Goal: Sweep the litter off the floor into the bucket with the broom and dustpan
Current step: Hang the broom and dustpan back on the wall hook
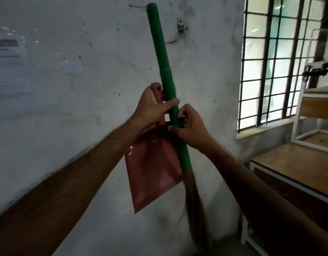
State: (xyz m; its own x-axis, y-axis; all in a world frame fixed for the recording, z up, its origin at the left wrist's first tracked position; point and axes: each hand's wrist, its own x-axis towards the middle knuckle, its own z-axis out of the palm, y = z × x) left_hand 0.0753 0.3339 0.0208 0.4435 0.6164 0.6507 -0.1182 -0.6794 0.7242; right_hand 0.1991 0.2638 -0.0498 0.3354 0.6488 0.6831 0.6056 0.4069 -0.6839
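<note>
Left hand [152, 109] grips dustpan [152, 167] handle, thumb across broom [164, 71]; right hand [190, 129] pinches broom just below. Tools being fetched; splitting them likely needed next.

The stained white plaster wall [85, 89] blocks passage ahead; stacked white-framed wooden tables [296, 174] crowd the right, under the dark-barred window [274, 67].

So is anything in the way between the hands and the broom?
Nothing: both already touch it. The left hand holds the dustpan against the broom; the right hand grips the handle just below.
</note>
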